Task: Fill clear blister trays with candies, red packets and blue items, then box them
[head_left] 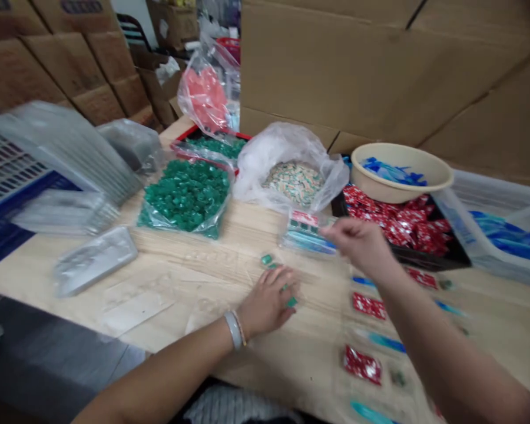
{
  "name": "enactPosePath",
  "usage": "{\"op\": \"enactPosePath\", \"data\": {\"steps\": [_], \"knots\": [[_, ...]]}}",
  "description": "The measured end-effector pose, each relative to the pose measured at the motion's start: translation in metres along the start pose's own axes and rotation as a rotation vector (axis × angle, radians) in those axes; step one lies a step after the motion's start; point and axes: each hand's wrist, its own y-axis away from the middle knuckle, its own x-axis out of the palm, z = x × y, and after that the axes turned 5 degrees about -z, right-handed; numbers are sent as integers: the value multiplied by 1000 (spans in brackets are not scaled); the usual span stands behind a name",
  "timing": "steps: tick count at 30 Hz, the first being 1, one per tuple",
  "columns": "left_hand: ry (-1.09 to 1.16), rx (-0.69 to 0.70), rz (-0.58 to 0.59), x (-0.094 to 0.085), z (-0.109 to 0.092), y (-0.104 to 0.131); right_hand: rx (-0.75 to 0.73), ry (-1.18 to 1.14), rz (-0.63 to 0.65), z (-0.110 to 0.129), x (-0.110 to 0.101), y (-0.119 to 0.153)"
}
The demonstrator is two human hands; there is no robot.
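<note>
My left hand [269,297] lies palm down on the table with its fingers stretched out, over several small green pieces [266,259]. Some of these pieces show between and beside the fingers. Beyond it, my right hand [357,238] is closed in a pinch at the right edge of a clear plastic tray [287,238]. Whatever the fingertips hold is hidden. In that tray sit a red packet [306,217], dark green pieces and a blue plastic stick. Empty clear trays [136,300] lie left of my left hand, blurred.
A bag of green pieces [185,197], a bag of small patterned pieces [295,182] and a cream bowl [401,153] stand behind. Red packets [397,224] fill a black tray. Filled trays [362,365] lie at right, stacked clear trays [75,153] at left. Cardboard [357,76] rises behind.
</note>
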Motion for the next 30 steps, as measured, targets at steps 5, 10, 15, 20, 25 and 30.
{"op": "enactPosePath", "data": {"steps": [5,10,15,20,25,30], "knots": [[-74,-123,-311,-78,72,-2,-265,626,-314,48,-3,-146],[-247,-459,-453,-157,189,-18,-405,697,92,76,112,-181],[-307,-385,-100,-159,245,-57,-673,510,457,78,222,-164],[-315,-370,-24,-146,257,-57,-657,655,418,70,240,-166],[-135,-401,-238,-157,253,-40,-759,693,436,78,244,-169],[538,-831,-608,-171,207,-5,-554,465,287,84,215,-131]]}}
